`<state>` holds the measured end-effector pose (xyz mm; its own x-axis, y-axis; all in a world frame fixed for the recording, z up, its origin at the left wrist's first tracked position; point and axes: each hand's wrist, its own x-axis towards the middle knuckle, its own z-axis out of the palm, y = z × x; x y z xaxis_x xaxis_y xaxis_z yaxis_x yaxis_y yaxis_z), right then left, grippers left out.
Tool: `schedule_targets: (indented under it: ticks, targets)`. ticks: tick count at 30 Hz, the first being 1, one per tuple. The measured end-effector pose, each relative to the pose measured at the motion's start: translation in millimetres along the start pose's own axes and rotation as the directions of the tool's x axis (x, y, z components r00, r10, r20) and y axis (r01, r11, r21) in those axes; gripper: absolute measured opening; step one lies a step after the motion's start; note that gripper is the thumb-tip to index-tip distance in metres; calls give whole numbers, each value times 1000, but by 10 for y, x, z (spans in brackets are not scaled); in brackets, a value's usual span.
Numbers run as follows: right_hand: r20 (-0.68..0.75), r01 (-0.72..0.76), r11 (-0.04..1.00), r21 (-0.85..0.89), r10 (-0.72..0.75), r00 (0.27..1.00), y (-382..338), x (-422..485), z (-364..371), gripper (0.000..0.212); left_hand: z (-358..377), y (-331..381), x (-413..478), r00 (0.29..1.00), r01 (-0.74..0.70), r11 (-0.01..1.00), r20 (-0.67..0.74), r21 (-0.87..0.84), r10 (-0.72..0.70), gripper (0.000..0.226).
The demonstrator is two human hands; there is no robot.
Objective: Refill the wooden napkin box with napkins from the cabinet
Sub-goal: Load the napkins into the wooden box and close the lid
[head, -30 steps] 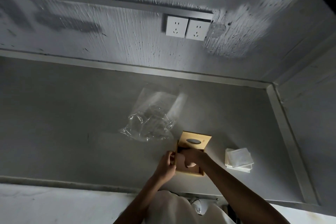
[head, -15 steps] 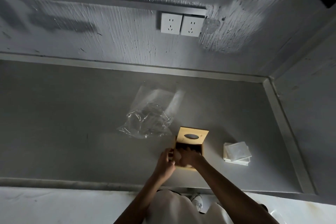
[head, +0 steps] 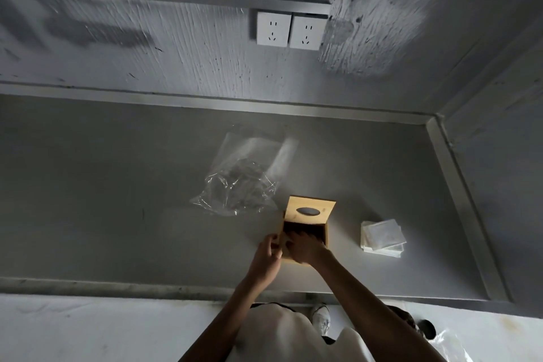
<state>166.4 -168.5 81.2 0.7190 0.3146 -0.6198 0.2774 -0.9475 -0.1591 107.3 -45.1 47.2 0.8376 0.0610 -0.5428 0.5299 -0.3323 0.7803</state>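
Napkin box (head: 308,229) stands near the front edge of the counter (head: 117,200), mouth up. Its lid (head: 311,206) is tipped back toward the wall, with the oval slot running left to right. Bare counter lies to the left; 1 napkin stack (head: 382,236) sits near on the right. The left hand (head: 266,256) grips the box's left wall. The right hand (head: 304,248) dips its fingers inside; whether it holds anything I cannot tell.

The wooden napkin box (head: 311,216) hides fingertips of the right hand (head: 305,248).
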Motion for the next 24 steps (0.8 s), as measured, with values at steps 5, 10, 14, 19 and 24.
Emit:
schedule_targets:
  ticks: [5,10,14,19,24]
  targets:
    - [-191,181,967,179,-146,971,278,-311,88,57,104,138,-278,889,-232,967,-381,104,255,47]
    - [-457,41,801,597,297,838,1111,-865,-10,36,499,623,-456,847,-515,838,-48,180,530,32]
    - [-308,-252,627,737,643,701,2053,-866,25,24,1189,1000,-170,943,-286,948,217,139,252,22]
    - [83,-384,288,877,696,713,2823,-465,305,35,1869,1216,517,987,-12,970,159,241,-27,45]
    - [110,-243,155,957,581,806,2947,-234,398,40,2206,1084,1102,971,62,949,202,308,-129,87]
